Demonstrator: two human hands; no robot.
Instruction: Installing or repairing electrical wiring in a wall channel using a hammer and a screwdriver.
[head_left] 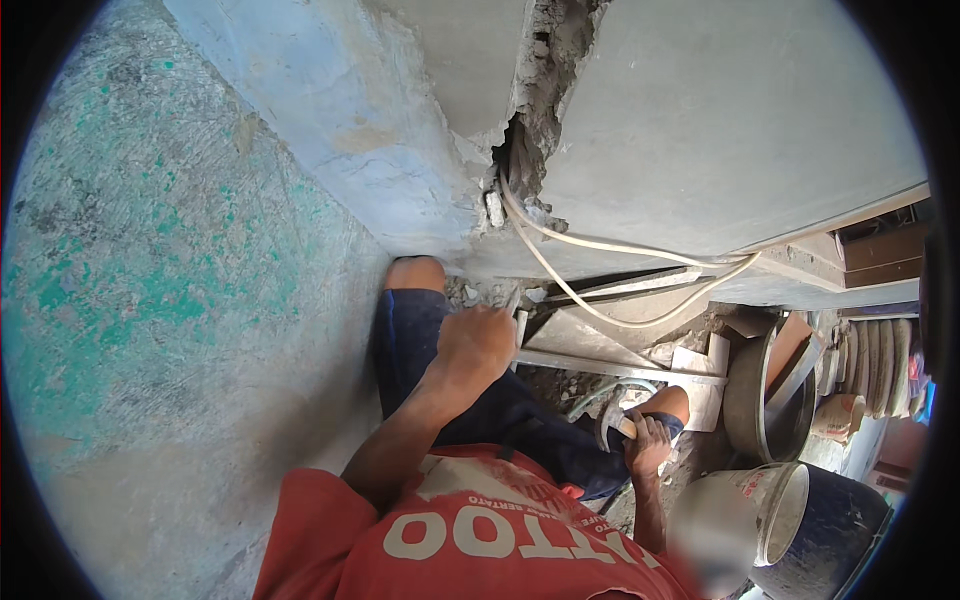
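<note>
My left hand [476,350] is closed in a fist over my left thigh, near the foot of the wall. A thin grey end, apparently of a chisel [514,300], sticks out past its fingers; the rest is hidden in the fist. Low beside my right knee, my right hand [648,446] grips a hammer [610,420] by its wooden handle, with the metal head turned inward. In front, a rough groove [540,120] runs down the grey plastered wall [730,120]. Cream-coloured flexible tubing [640,322] comes out of the groove's lower end and loops to the right.
On the left rises a wall [150,250] with flaking green paint. Boards [590,330] and rubble lie at the wall's foot. To the right stand a round basin [745,400] with offcuts inside, a whitish bucket [785,510] and a dark blue container [830,530].
</note>
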